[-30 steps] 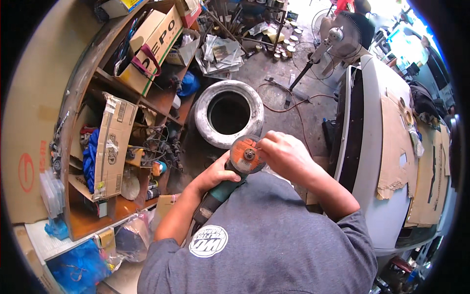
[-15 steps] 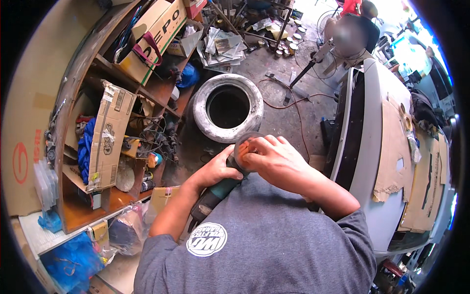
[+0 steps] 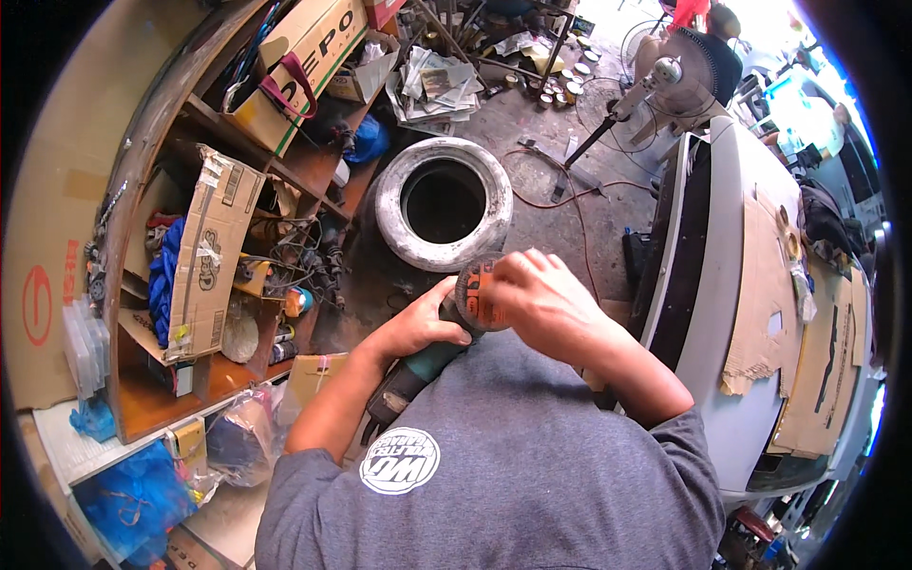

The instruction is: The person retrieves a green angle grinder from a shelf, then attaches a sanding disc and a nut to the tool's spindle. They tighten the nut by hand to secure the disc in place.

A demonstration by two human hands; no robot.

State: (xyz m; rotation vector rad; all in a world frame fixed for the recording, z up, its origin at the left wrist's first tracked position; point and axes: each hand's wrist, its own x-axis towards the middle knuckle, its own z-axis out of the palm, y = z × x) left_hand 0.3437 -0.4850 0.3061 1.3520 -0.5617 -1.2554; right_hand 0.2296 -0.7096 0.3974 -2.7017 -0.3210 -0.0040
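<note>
In the middle of the head view is a teal and black angle grinder (image 3: 418, 369), its rear end slanting down toward my left forearm. My left hand (image 3: 426, 321) is closed around the front of its body, the thumb lying across the top. A round disc with an orange face and dark rim (image 3: 472, 296) sits at the grinder's head. Over the right side of this disc, my right hand (image 3: 543, 302) is closed with bent fingers at its face; the fingertips are partly hidden and slightly blurred.
A whitish worn tyre (image 3: 399, 228) lies just beyond my hands. Shelves with a cardboard box (image 3: 214, 256) and cables stand left. At right is a grey car panel (image 3: 708, 304) covered partly with cardboard. A pedestal fan (image 3: 655, 81) and an orange hose (image 3: 581, 228) are farther off.
My right hand has lifted and shifted slightly, its fingers curling more, and more of the disc's orange face shows. My left hand stays on the grinder.
</note>
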